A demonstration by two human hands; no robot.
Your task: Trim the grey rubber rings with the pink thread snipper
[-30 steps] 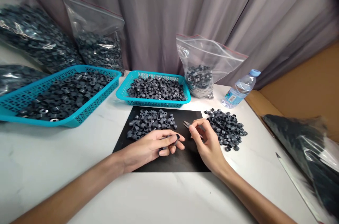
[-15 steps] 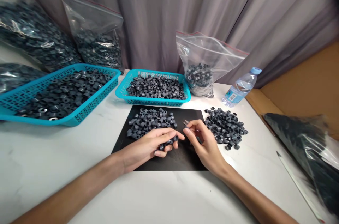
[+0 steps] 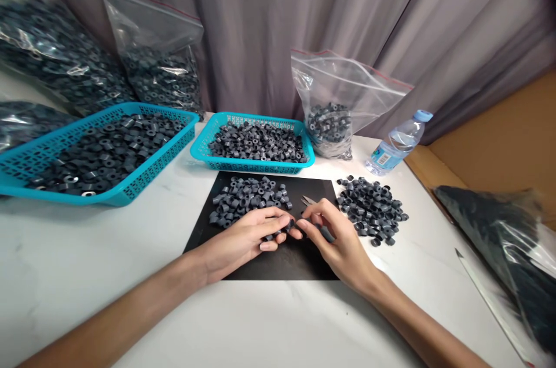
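Toward seven o'clock from the view's centre, the left hand (image 3: pixel 249 236) is cradling short, hollow, dark-grey cylinders (image 3: pixel 292 223), smooth and faintly glossy; at five, the right hand (image 3: pixel 343 240) is gripping pointed metal snips (image 3: pixel 309 201); at four, similar pieces (image 3: pixel 371 208) are lying heaped on marbled white tabletop (image 3: pixel 130 252).

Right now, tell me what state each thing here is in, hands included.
Left hand: curled around small dark parts.
Right hand: closed on snips.
Snips: blades slightly parted.
Black mat: flat, partly covered.
Left basket: uncovered, holding parts.
Middle basket: uncovered, holding parts.
Right bag: upright, partly filled, mouth apparently open.
Tall left bags: partly filled.
Bottle: capped, partly filled.
Right pile: loose on the table.
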